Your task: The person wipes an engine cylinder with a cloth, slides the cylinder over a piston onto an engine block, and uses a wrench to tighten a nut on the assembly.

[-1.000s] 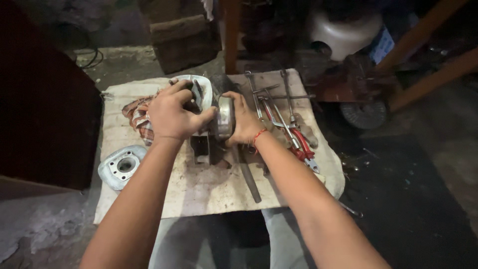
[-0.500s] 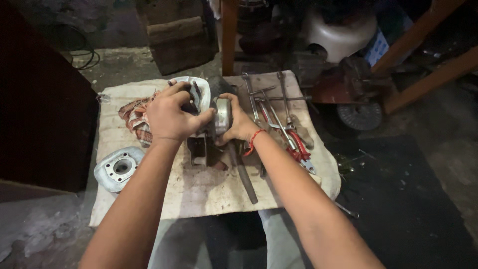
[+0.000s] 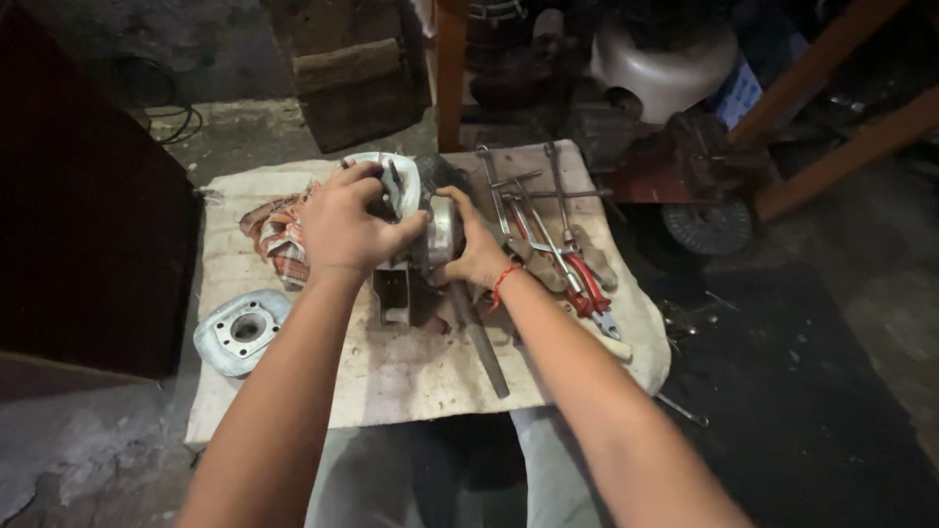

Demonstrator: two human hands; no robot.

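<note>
Grey metal filled both hands: a motor part [image 3: 411, 230] was held upright near the middle of a stained cloth [image 3: 391, 376] spread over a low board. The left hand [image 3: 342, 225] was closed over the part's pale ring-shaped housing at about ten o'clock from the cloth's centre, fingers curled across the top. The right hand [image 3: 479, 254] was wrapped round the rounded silver end at the part's three o'clock side, with a red thread [image 3: 504, 282] worn at the wrist. Below the hands, the part's squared base [image 3: 391, 293] was seen resting on the cloth.

A checked rag [image 3: 279, 235] lay at nine o'clock from the part, just beside the left hand. At seven o'clock, near the cloth's left edge, a round metal cover [image 3: 240, 332] with a central hole was set flat. A dark rod [image 3: 479, 337] lay at five o'clock, slanting toward the near edge. At three o'clock, a loose pile of tools [image 3: 548, 230] was spread out, among them red-handled pliers [image 3: 587, 288]. Beyond the cloth, at twelve o'clock, a wooden box [image 3: 352, 83] stood on the floor, and at one o'clock a white rounded shell [image 3: 665, 68] was seen among dark clutter.
</note>
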